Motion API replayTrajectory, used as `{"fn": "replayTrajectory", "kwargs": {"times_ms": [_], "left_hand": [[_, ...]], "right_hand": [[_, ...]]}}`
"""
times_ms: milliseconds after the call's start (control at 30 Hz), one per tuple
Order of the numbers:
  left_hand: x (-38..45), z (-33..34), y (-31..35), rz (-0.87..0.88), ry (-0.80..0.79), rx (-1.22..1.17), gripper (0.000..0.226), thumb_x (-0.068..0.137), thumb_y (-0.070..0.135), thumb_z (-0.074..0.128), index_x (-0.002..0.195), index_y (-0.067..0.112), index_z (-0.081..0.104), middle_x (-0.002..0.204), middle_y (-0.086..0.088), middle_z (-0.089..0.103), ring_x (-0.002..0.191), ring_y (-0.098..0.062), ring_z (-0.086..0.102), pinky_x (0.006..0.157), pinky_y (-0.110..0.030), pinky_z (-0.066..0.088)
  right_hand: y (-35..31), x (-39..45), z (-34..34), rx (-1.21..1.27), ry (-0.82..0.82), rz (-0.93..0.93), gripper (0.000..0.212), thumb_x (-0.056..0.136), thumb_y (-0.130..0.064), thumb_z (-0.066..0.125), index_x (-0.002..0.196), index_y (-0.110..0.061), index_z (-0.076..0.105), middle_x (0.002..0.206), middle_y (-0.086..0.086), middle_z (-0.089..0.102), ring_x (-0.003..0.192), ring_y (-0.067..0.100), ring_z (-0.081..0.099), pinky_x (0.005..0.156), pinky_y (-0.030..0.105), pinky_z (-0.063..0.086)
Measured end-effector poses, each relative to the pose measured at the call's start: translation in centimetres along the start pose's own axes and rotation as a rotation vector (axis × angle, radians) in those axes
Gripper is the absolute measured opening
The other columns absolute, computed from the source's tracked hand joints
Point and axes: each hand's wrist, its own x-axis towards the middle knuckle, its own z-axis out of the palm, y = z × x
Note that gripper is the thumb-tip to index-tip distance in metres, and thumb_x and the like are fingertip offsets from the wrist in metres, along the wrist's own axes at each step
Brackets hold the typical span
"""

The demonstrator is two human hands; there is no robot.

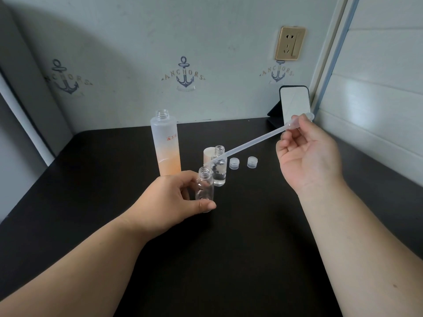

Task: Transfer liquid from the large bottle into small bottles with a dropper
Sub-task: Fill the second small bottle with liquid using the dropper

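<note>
- The left hand (170, 197) grips an uncapped small bottle (205, 187), just in front of the big bottle (165, 147) on the dark counter (240, 248).
- The right hand (306, 154) pinches the dropper (247, 144) by its bulb; the tip hangs over the small bottle's mouth.
- A second small bottle (219, 167) stands just right of the big bottle, holding clear liquid.
- Two caps (234, 163) sit further right.
</note>
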Motion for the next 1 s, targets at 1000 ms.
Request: {"fn": "replayTrajectory", "kwargs": {"times_ms": [1000], "left_hand": [[1.4, -0.3, -2.7, -0.259, 0.478, -0.126, 0.044, 0.088, 0.051, 0.071, 0.124, 0.045, 0.047, 0.098, 0.03, 0.06, 0.089, 0.009, 0.061, 0.069, -0.015, 0.042]], "right_hand": [[0.1, -0.2, -0.1, 0.016, 0.001, 0.054, 0.026, 0.09, -0.013, 0.066, 0.066, -0.007, 0.072, 0.074, 0.002, 0.069, 0.06, 0.015, 0.062, 0.058, 0.023, 0.048]]}}
